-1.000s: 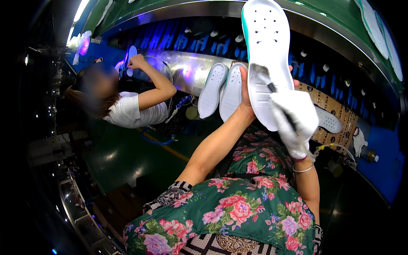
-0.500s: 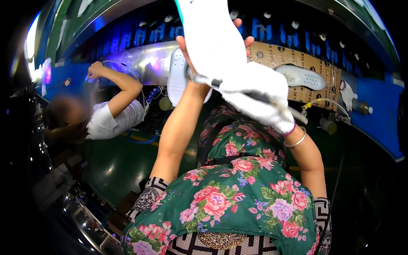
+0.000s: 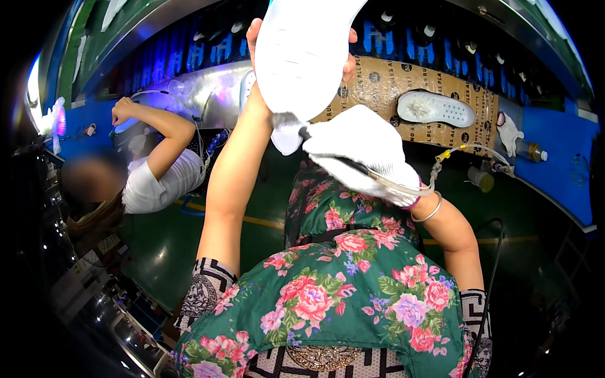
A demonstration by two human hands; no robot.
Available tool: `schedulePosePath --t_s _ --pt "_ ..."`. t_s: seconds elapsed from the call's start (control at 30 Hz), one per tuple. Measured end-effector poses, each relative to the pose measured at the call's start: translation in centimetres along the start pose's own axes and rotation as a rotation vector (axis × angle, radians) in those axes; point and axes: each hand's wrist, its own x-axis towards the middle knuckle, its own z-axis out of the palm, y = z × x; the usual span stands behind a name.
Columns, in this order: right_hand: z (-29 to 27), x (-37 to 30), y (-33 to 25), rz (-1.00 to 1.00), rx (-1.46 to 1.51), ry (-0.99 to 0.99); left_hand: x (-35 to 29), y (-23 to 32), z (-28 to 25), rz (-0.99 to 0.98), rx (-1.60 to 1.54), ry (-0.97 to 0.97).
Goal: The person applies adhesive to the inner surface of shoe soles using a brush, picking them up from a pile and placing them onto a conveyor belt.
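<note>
My left hand (image 3: 253,39) is bare and holds up a large white shoe sole (image 3: 302,60), fingers wrapped around both its long edges. The palm is hidden behind the sole, whose far end runs out of the picture. On my right hand (image 3: 359,151) is a white knit glove, closed around a slim brush with a thin tube along it. The blurred dark bristles of the brush (image 3: 288,120) are at the sole's near end, by my left wrist. Behind my left forearm, part of another white sole (image 3: 287,141) shows.
On printed brown cardboard (image 3: 378,94) lies a pale sole with holes (image 3: 436,109). To its right are a crumpled white glove (image 3: 508,133) and a clear bottle (image 3: 532,152) on the blue bench. At the left a co-worker (image 3: 161,170) sits with an arm raised.
The held sole has shifted left and now leans the other way. My gloved hand has moved a little left with the brush. More of the cardboard shows beside the sole.
</note>
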Motion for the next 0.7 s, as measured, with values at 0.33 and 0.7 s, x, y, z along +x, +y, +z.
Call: schedulePosePath --t_s 0.33,0.7 --pt "-0.3 0.0 1.1 -0.064 -0.067 0.143 1.3 0.8 1.6 -0.155 0.015 0.086" --pt "-1.0 0.5 1.0 -0.007 -0.049 0.159 1.2 2.4 0.4 -0.163 0.041 0.094"
